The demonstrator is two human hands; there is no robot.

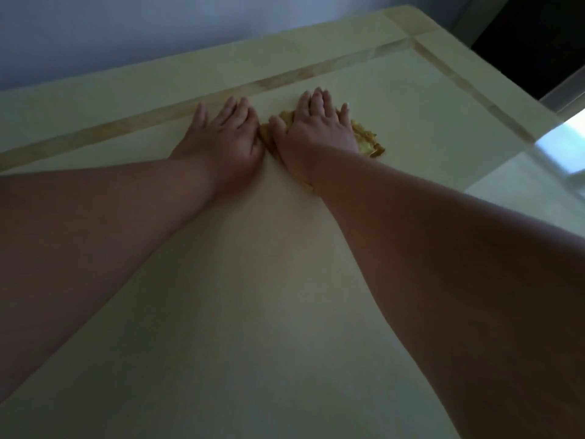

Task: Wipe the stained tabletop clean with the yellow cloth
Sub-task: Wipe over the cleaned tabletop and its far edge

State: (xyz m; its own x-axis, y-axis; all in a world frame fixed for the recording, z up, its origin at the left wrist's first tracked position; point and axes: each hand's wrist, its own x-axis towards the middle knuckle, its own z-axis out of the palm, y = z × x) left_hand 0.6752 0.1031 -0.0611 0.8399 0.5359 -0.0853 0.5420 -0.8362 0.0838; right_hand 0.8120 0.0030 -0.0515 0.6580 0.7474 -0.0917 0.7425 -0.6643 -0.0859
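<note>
Well, both bare hands lie flat on the pale surface, arms stretched forward. The right hand presses palm-down on the yellow cloth, its fingers spread and extended, not curled around anything. The cloth is bunched beneath the palm, showing past the little-finger side, by the thumb, and along the wrist; the fingertips reach beyond its far edge onto the surface. The left hand rests just beside it, fingers open and flat, its thumb side nearly touching the cloth's near edge. A darker band crosses the surface beyond the fingertips.
</note>
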